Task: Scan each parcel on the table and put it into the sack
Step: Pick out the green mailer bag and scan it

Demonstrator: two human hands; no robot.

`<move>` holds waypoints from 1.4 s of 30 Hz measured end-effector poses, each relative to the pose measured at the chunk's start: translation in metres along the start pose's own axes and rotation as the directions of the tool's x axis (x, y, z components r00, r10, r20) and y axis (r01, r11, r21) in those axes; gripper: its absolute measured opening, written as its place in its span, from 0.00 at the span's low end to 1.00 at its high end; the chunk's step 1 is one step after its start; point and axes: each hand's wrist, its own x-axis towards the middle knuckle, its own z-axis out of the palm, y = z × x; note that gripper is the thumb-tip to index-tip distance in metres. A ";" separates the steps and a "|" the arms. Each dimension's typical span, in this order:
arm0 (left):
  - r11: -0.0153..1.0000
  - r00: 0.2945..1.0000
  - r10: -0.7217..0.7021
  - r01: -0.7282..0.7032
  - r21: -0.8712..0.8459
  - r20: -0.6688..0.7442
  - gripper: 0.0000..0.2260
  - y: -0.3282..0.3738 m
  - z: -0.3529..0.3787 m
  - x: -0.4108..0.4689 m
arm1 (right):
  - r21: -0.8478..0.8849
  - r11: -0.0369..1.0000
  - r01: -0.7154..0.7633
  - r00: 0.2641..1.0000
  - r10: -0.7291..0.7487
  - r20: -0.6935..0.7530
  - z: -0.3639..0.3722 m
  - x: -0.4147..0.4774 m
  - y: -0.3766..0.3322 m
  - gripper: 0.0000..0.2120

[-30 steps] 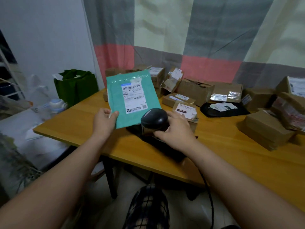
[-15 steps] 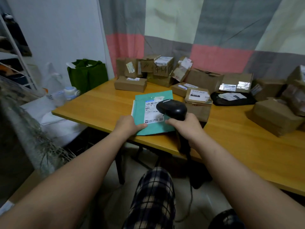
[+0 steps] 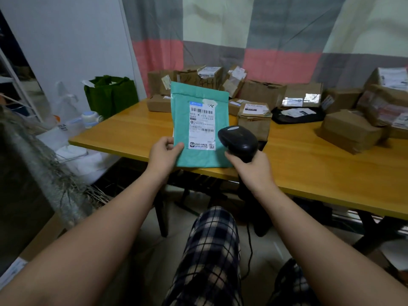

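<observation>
Teal mailer [image 3: 198,127] held up at the scanner, both arms extended forward.
Left hand [image 3: 164,154] is raised over the near table [image 3: 309,173] edge, thumb and fingers pinched on the mailer's lower-left corner. Mailer is held upright above the table, white barcode label [image 3: 202,125] facing the camera. Black scanner [image 3: 238,141] is gripped in the right hand [image 3: 254,171], fingers wrapped round its handle, at 4 o'clock from the label. Cardboard boxes [image 3: 351,131] are piled at 12 to 2 o'clock.

Bare tabletop [image 3: 132,129] at the near left offered open passage; cardboard boxes [image 3: 262,93] crowded the far edge, a brown parcel stack [image 3: 351,131] obstructed the right, and a black pouch [image 3: 298,117] lay between.
</observation>
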 end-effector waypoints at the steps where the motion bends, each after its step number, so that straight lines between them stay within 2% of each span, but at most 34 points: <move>1: 0.999 1.000 0.018 -0.018 -0.031 0.006 0.06 0.001 -0.001 -0.007 | 0.033 0.999 0.021 1.000 -0.020 -0.021 -0.001 -0.005 0.000 0.09; 4: 0.996 0.998 0.060 -0.060 -0.064 -0.004 0.06 0.002 0.001 -0.023 | 0.124 0.992 0.038 0.998 -0.031 -0.057 -0.003 -0.015 -0.009 0.07; 8: 0.992 0.996 0.079 -0.082 -0.092 -0.030 0.06 0.004 0.004 -0.031 | 0.190 0.981 0.042 0.999 -0.039 -0.021 -0.006 -0.015 -0.028 0.13; 15: 0.989 0.993 0.114 -0.115 -0.093 -0.017 0.05 0.008 0.004 -0.033 | 0.243 0.970 -0.001 1.000 0.008 -0.027 -0.003 -0.017 -0.035 0.13; 33: 0.994 0.996 0.079 -0.082 -0.076 -0.042 0.05 0.002 0.005 -0.032 | 0.240 0.970 -0.030 0.999 0.034 -0.011 -0.008 -0.021 -0.036 0.13; 42: 0.975 0.989 0.116 -0.130 -0.180 -0.087 0.04 0.010 -0.008 -0.050 | 0.180 0.979 0.091 0.994 -0.101 0.050 -0.001 -0.025 -0.035 0.11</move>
